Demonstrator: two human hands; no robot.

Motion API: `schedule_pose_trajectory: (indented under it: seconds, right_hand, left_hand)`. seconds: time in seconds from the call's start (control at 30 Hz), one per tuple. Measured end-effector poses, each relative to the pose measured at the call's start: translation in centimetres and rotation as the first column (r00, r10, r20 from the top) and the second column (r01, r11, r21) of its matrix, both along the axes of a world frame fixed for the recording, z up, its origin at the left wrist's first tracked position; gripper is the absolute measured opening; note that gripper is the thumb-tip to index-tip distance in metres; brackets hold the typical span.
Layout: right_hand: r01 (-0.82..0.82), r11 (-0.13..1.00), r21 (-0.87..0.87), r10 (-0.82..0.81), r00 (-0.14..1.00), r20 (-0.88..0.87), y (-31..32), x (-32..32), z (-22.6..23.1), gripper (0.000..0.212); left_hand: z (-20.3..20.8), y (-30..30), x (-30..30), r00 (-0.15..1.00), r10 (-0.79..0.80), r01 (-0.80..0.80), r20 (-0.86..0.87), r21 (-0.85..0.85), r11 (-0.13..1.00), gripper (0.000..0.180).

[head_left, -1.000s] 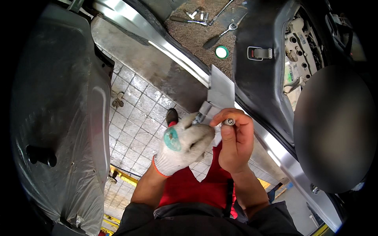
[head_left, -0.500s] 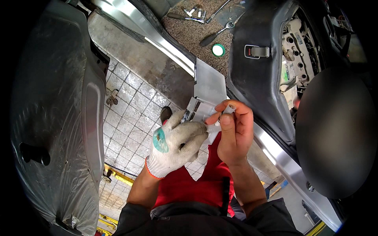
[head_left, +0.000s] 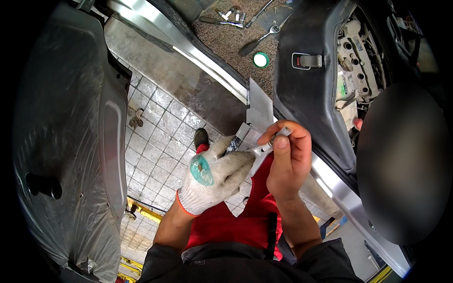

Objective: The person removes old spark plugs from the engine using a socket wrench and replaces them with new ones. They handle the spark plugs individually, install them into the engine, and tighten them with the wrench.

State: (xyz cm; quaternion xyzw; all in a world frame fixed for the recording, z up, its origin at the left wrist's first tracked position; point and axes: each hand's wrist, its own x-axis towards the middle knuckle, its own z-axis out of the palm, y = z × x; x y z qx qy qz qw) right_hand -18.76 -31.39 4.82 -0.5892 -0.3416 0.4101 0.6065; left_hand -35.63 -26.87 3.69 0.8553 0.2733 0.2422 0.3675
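Observation:
My left hand (head_left: 214, 167), in a white knit glove with a green patch on its back, is closed around a small opened carton (head_left: 259, 111) whose grey-white flap stands up. My bare right hand (head_left: 290, 158) pinches a spark plug (head_left: 268, 145) between thumb and fingers, just right of the gloved fingertips. A pale sleeve (head_left: 284, 131) covers the plug's upper end. The gloved fingers hide much of the carton, and whether they touch the plug's lower end I cannot tell.
On the brown carpet lie ratchets (head_left: 257, 43), sockets (head_left: 238, 17) and a green-rimmed lid (head_left: 260, 60). An exposed engine (head_left: 354, 61) sits beside the black seat base (head_left: 304, 85). A plastic-covered door (head_left: 71, 141) stands left. At right is another person's blurred head (head_left: 403, 165).
Both hands have shifted slightly right. My right hand has tilted the plug and drawn a little away from the glove, showing more of it. The carton flap has turned to a narrower angle.

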Motion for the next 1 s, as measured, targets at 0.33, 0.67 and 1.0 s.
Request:
schedule_pose_trajectory:
  seconds: [0.33, 0.67, 1.0]
  right_hand:
    - [-0.101, 0.995, -0.002, 0.101, 0.986, 0.131, -0.4, 0.4, -0.7, 0.018]
    - [-0.036, 0.997, -0.069, 0.028, 0.993, -0.114, 0.6, 0.2, 2.3, 0.021]
    - [-0.213, 0.921, -0.326, 0.226, 0.974, 0.004, 0.3, -0.1, 2.9, 0.027]
  left_hand:
    - [0.3, 0.9, -0.4, 0.995, 0.041, -0.027, 0.096, -0.138, 0.99, 0.027]
    - [-1.5, -1.7, -1.0, 0.89, 0.434, -0.262, 0.138, -0.626, 0.734, 0.021]
    - [-2.2, -1.7, -1.3, 0.791, 0.573, -0.278, 0.216, -0.707, 0.65, 0.027]
